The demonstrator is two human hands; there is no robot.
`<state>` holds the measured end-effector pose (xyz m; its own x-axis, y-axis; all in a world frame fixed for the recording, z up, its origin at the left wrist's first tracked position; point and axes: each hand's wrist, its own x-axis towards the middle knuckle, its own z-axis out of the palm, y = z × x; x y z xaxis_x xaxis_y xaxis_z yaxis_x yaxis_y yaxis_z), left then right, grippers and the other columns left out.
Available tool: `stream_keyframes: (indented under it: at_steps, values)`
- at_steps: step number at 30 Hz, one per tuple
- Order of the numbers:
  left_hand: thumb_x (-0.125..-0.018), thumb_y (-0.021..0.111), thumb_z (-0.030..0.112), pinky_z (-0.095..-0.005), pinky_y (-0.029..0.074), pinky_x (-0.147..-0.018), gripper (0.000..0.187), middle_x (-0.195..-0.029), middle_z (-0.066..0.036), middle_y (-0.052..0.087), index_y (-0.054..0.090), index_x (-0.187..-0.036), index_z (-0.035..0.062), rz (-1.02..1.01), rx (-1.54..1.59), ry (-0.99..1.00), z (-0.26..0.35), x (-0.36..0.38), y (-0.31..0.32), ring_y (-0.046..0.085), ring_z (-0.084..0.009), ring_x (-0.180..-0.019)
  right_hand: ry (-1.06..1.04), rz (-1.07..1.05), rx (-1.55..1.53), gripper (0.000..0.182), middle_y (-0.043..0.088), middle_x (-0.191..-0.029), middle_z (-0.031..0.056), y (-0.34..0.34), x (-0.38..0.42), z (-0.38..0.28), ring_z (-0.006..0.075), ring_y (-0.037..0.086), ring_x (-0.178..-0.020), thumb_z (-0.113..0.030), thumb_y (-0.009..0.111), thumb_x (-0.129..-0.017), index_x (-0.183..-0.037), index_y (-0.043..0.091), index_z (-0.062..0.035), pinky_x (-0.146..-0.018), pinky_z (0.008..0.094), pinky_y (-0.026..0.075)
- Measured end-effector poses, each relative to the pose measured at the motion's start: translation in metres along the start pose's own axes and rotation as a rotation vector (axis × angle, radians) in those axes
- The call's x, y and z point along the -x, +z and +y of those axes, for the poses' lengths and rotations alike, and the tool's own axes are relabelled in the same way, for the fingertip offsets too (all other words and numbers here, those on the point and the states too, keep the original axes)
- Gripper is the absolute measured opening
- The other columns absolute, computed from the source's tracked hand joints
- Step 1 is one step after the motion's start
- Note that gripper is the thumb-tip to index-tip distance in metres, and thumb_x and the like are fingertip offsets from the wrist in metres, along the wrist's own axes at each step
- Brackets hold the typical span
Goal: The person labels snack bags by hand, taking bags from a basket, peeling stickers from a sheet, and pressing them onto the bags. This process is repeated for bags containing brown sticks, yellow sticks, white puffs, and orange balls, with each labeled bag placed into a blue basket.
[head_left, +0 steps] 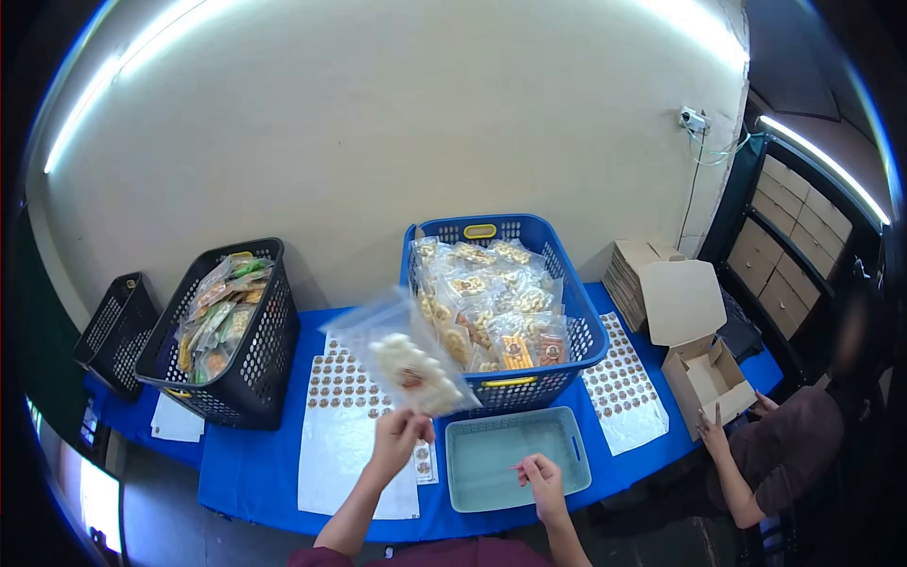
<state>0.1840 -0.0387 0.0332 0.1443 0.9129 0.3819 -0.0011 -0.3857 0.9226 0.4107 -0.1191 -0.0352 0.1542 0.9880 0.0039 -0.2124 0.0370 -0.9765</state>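
- Left hand [402, 437], just below the centre of the frame: its grip is closed, fingers pinching the lower edge of a clear bag [413, 373] of white pieces, with a reddish-brown mark on it. The bag is tilted and slightly blurred.
- Right hand [542, 480], lower centre: its grip is nearly closed, fingertips together on a small pink item [517, 467], too small to identify, above a pale green tray [518, 501].
- Blue basket [588, 331], centre, behind the tray: heaped with clear snack bags [487, 283], mostly pale, some orange or reddish-brown.
- Sticker sheets [359, 463], left of the tray, and another sheet [635, 416] to its right, both with rows of round brown labels.
- Black basket [248, 364], left of the frame: filled with mixed packets. A smaller black basket [121, 354] stands at far left.
- Table [248, 472]: covered in blue cloth, running across the lower frame.
- Lower right: a co-worker's hands [714, 436] touch an open cardboard box [704, 378]; folded cardboard [635, 283] is stacked behind.
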Motion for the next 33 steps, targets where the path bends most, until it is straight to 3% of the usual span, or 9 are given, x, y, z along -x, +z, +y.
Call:
stream_keyframes:
  at_steps: [2,5,7,10,13,14,18,21,33]
  values:
    - [-0.09,0.044,0.013,-0.0212,0.04,-0.045,0.023,-0.054,-0.004,0.052,0.054,-0.076,-0.0028,0.065,0.046,0.126,0.01,-0.015,-0.004,0.049,-0.0081,-0.05,0.028,0.116,-0.025,0.018,0.052,-0.066,0.0027,-0.014,0.004,0.007,0.0081,0.047,-0.058,-0.013,0.048,-0.087,-0.075,0.053,-0.0006,-0.054,0.0204,0.038]
    - [-0.09,0.045,0.026,-0.0224,0.038,-0.045,0.034,-0.051,-0.003,0.048,0.052,-0.072,-0.002,-0.064,-0.17,-0.032,0.039,-0.051,0.005,0.047,-0.0084,-0.047,0.078,0.258,-0.102,0.015,0.051,-0.066,0.0024,-0.03,0.011,0.023,0.0086,0.046,-0.057,-0.011,0.049,-0.086,-0.075,0.053,-0.0018,-0.054,0.0206,0.038]
    - [-0.089,0.045,0.034,-0.0241,0.044,-0.055,0.039,-0.073,-0.012,0.058,0.049,-0.1,-0.0036,-0.259,0.075,-0.256,0.004,-0.087,0.005,0.055,-0.0127,-0.06,0.114,0.303,-0.163,0.014,0.051,-0.066,0.0024,-0.03,0.013,0.027,0.009,0.046,-0.057,-0.01,0.048,-0.085,-0.074,0.052,-0.0024,-0.054,0.0209,0.038]
    - [-0.089,0.042,0.038,-0.0273,0.047,-0.07,0.063,-0.107,-0.024,0.051,0.016,-0.129,-0.0029,-0.152,0.427,-0.401,-0.036,-0.117,0.029,0.059,-0.0196,-0.082,0.151,0.3,-0.23,0.014,0.05,-0.066,0.0027,-0.025,0.017,0.024,0.0095,0.046,-0.057,-0.01,0.048,-0.085,-0.074,0.052,-0.0028,-0.054,0.0212,0.039]
    - [-0.089,0.041,0.038,-0.0305,0.045,-0.082,0.078,-0.127,-0.027,0.032,-0.016,-0.131,0.0034,-0.156,0.065,-0.112,-0.074,-0.101,0.035,0.055,-0.0252,-0.098,0.147,0.274,-0.241,0.014,0.05,-0.066,0.0028,-0.018,0.019,0.018,0.0097,0.046,-0.056,-0.01,0.048,-0.085,-0.074,0.052,-0.0027,-0.054,0.0215,0.039]
    - [-0.09,0.041,0.031,-0.03,0.045,-0.081,0.07,-0.126,-0.024,0.036,-0.008,-0.133,0.0037,-0.103,0.142,-0.065,-0.075,-0.09,0.037,0.056,-0.0247,-0.096,0.14,0.269,-0.23,0.014,0.05,-0.066,0.0028,-0.015,0.02,0.016,0.0098,0.046,-0.056,-0.01,0.048,-0.085,-0.074,0.052,-0.0027,-0.054,0.0216,0.039]
    - [-0.091,0.041,0.021,-0.029,0.045,-0.078,0.061,-0.122,-0.019,0.04,0.0,-0.133,0.0055,-0.092,0.117,-0.064,-0.041,-0.06,0.01,0.055,-0.0199,-0.095,0.164,0.268,-0.208,0.021,0.046,-0.06,0.0015,-0.013,0.02,0.024,0.0095,0.044,-0.054,-0.012,0.048,-0.086,-0.067,0.048,-0.0045,-0.053,0.023,0.038]
    - [-0.091,0.04,0.024,-0.0297,0.045,-0.079,0.058,-0.122,-0.016,0.04,0.004,-0.133,0.0099,-0.052,0.087,-0.05,-0.033,-0.041,-0.025,0.056,-0.0214,-0.094,0.155,0.227,-0.177,0.026,0.043,-0.057,0.0008,-0.014,0.017,0.032,0.0093,0.042,-0.052,-0.013,0.048,-0.086,-0.062,0.044,-0.006,-0.052,0.0238,0.037]
    - [-0.092,0.037,0.029,-0.0225,0.042,-0.072,0.048,-0.106,-0.011,0.053,0.02,-0.13,0.0056,0.774,-0.086,0.093,0.037,0.03,-0.197,0.056,-0.0127,-0.083,0.181,0.116,-0.216,0.027,0.04,-0.056,-0.0008,0.047,-0.02,0.035,0.0078,0.039,-0.052,-0.015,0.049,-0.087,-0.063,0.042,-0.0072,-0.052,0.022,0.036]
